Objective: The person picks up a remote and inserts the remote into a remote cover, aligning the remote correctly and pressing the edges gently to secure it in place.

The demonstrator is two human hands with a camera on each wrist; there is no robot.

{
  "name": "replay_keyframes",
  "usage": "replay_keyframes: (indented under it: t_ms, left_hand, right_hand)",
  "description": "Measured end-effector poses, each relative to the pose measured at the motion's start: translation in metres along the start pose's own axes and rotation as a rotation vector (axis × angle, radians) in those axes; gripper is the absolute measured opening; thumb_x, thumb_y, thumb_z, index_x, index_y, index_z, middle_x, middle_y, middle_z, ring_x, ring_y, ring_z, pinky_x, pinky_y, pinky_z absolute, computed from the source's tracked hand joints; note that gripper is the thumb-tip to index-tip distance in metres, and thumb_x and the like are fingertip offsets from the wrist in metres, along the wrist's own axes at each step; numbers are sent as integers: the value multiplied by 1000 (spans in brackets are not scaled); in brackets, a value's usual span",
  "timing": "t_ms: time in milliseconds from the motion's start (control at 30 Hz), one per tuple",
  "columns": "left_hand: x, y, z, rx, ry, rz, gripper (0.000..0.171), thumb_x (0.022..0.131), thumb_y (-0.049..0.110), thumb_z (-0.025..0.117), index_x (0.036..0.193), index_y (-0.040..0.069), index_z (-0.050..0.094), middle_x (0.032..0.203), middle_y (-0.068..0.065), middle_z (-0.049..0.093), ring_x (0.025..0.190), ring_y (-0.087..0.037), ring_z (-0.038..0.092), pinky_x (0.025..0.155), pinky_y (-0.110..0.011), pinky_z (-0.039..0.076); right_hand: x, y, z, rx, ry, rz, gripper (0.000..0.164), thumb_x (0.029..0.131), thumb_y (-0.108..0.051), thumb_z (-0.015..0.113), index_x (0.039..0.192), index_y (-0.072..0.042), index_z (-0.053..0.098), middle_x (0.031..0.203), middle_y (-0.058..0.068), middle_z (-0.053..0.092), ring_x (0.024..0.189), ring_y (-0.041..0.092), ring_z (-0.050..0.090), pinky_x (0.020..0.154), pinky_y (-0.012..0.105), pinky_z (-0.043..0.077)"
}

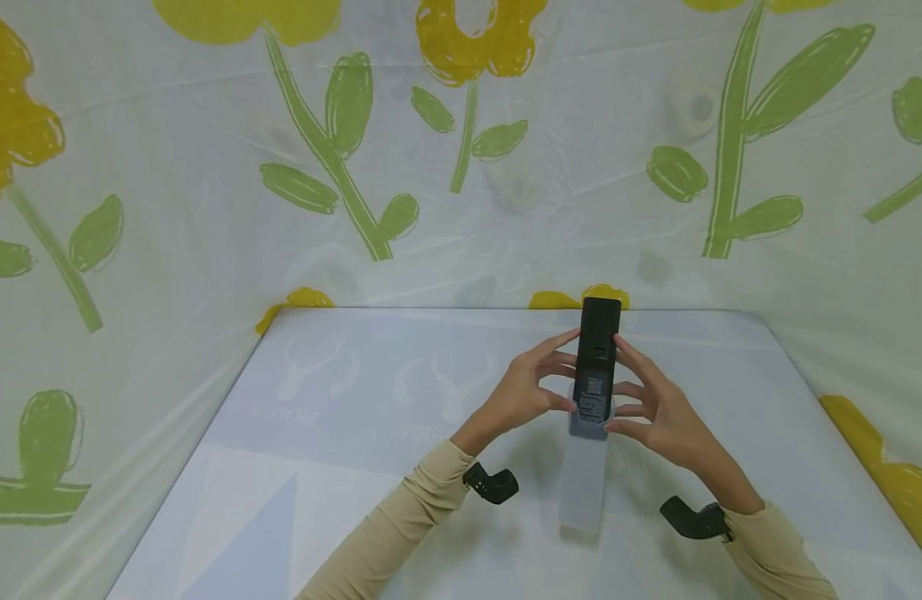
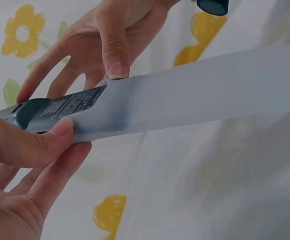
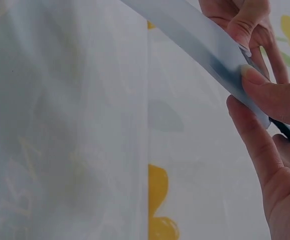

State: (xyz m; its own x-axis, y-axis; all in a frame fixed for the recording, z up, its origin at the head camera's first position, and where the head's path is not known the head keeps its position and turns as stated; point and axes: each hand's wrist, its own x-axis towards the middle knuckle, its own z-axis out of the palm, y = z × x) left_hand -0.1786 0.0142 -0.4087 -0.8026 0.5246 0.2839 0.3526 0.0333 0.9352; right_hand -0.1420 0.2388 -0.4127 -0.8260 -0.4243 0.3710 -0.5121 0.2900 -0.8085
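A black remote control (image 1: 600,333), its printed label facing up, has its lower end inside a long translucent plastic sleeve (image 1: 583,483). My left hand (image 1: 523,389) is at the left side, pinching the sleeve's mouth between thumb and fingers, with the index finger along the remote. On the opposite side my right hand (image 1: 665,415) pinches the mouth's edge, its index finger touching the remote higher up. In the left wrist view the remote's end shows dark through the sleeve (image 2: 204,90). The rest of the sleeve hangs flat and unfilled toward the body.
Beneath the hands is a table (image 1: 341,417) with a pale, faintly patterned cover. A white curtain (image 1: 566,208) printed with yellow flowers and green leaves hangs behind and beside it. Each wrist wears a black camera mount, the left mount (image 1: 493,483) and right mount (image 1: 694,518).
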Motion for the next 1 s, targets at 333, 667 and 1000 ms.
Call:
replay_keyframes:
  t_ms: [333, 667, 1000]
  left_hand:
    - [-2, 0, -1, -24, 13, -4, 98, 70, -20, 71, 144, 35, 37, 117, -2, 64, 103, -9, 61, 75, -28, 55]
    - [-4, 0, -3, -26, 9, 9, 97, 70, -19, 71, 145, 31, 36, 116, -5, 65, 103, -11, 61, 78, -32, 55]
    - [-6, 4, -10, -37, 10, 26, 94, 71, -18, 72, 145, 30, 38, 114, -5, 66, 104, -10, 61, 78, -33, 55]
  right_hand:
    - [1, -2, 1, 8, -3, -4, 110, 68, 9, 79, 153, -17, 13, 150, 24, 24, 106, -1, 56, 74, 27, 55]
    - [2, -5, 1, 16, 2, 2, 108, 69, 9, 79, 153, -16, 16, 147, 24, 28, 103, 2, 58, 73, 27, 56]
    - [7, -5, 5, 62, 14, -27, 108, 68, 12, 78, 152, -14, 17, 147, 23, 28, 102, 7, 60, 71, 30, 56]
